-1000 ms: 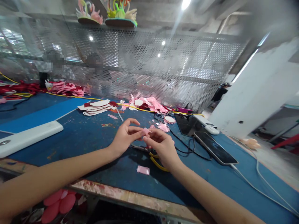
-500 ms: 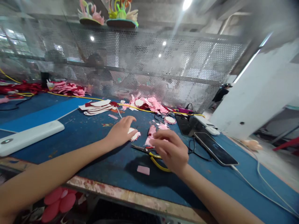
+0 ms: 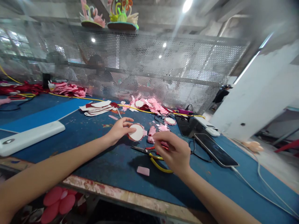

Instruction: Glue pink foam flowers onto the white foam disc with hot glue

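My left hand (image 3: pixel 118 130) holds a round white disc with a red rim (image 3: pixel 136 133), tilted up from the blue table (image 3: pixel 88 137). My right hand (image 3: pixel 173 151) is closed in a pinch on a small pink piece (image 3: pixel 153 139) just right of the disc. A pink roll (image 3: pixel 151 131) stands between the two hands. Yellow-handled pliers (image 3: pixel 156 158) lie on the table under my right hand. A small pink rectangle (image 3: pixel 143 170) lies near the front edge.
A phone (image 3: pixel 216 150) on a white cable and a dark tablet (image 3: pixel 188 125) lie to the right. A white power bank (image 3: pixel 28 137) lies at the left. Pink scraps (image 3: pixel 151 105) and white cut shapes (image 3: pixel 95 108) pile up before a perforated metal screen (image 3: pixel 149 65), with people behind it.
The hands, joined on a pink piece a second ago, parted. My left hand reached to the table and lifted the white disc. My right hand dropped lower, still pinching pink.
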A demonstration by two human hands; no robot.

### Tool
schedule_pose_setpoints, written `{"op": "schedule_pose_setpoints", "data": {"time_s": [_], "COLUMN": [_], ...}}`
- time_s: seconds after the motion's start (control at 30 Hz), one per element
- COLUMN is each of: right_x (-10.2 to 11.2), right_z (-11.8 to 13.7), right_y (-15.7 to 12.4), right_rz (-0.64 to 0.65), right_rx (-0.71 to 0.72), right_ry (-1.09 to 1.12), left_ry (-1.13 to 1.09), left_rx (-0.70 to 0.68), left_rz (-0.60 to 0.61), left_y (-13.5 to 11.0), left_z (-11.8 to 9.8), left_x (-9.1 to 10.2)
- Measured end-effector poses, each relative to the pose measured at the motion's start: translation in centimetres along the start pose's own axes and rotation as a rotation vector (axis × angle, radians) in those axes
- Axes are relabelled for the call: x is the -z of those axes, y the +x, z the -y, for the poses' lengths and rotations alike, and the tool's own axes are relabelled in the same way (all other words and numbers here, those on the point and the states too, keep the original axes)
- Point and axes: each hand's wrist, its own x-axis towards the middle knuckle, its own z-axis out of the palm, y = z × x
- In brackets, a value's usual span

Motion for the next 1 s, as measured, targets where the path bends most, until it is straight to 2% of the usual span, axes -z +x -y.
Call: {"op": "schedule_pose_setpoints", "data": {"time_s": [0.1, 0.17, 0.33, 0.47, 1.0], "right_x": [-0.2, -0.3, -0.6, -0.7, -1.2], "right_z": [-0.6, -1.1, -1.7, -1.6, -2.3], "right_y": [0.3, 0.4, 0.3, 0.3, 0.0], "right_rz": [-0.027, -0.023, -0.008, 0.027, 0.067], "right_rx": [-0.347, -0.517, -0.779, -0.793, -0.765], "right_ry": [0.143, 0.26, 0.511, 0.487, 0.42], "left_ry": [-0.161, -0.187, -0.181, -0.153, -0.077], "left_rx": [-0.022, -0.081, -0.225, -0.29, -0.291], "left_rz": [-0.021, -0.059, -0.128, -0.167, -0.151], "left_y": [-0.7, -1.1, -1.5, -1.5, -1.7], "left_z": [-0.5, -0.7, -1.1, -1.3, -1.2], "left_x": [-0.7, -1.0, -1.4, -1.3, -1.3]}}
